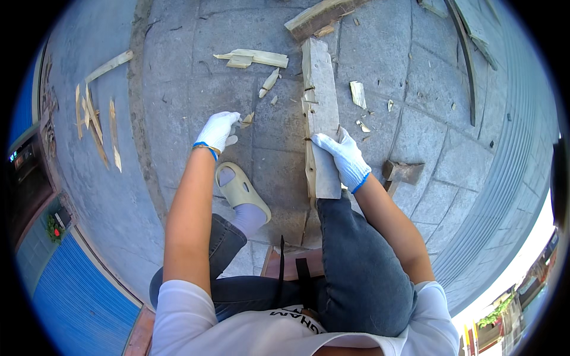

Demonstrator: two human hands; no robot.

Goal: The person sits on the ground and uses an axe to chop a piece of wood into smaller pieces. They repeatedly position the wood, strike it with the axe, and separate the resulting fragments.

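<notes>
My right hand, in a white knit glove with a blue cuff, grips the lower part of a long squared piece of timber. Splintered wood and several dark metal bits or nails show along the timber's left edge; its lower end is by my knee. My left hand, gloved the same way, is to the left, over the paving, fingers curled. A small wood chip lies at its fingertips; whether the fingers touch it I cannot tell. An axe or hammer head rests on the ground right of my right hand, its handle mostly hidden.
Split wood pieces and chips are scattered on the stone paving. Another thick timber lies beyond the far end. Narrow wood strips lie at left, a long curved strip at upper right. My slide sandal stands near my left hand.
</notes>
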